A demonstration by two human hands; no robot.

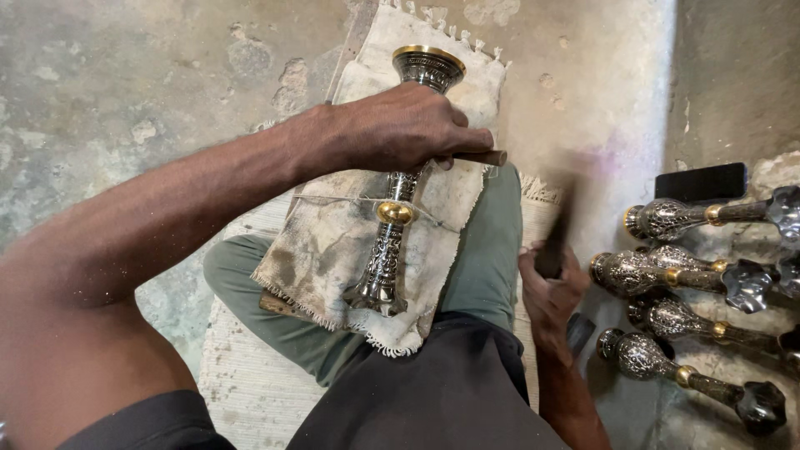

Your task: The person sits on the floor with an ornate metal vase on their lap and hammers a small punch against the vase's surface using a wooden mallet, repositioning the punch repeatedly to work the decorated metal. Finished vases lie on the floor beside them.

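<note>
Brass vase (398,200) under left hand (400,129) gripping punch (482,157); right hand (550,287) – clutching blurred hammer (560,225).

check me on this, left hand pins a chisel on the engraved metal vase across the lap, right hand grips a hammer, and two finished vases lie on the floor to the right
Not two: the head view shows four finished vases on the floor at right. The rest holds: left hand pins the chisel on the engraved vase, right hand grips the blurred hammer.

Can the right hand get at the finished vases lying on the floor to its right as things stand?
Probably yes, but not freely: the right hand grips a dark, motion-blurred tool. The nearest engraved vase lies close beside it on the floor with nothing between them; the hand is occupied, though.
</note>
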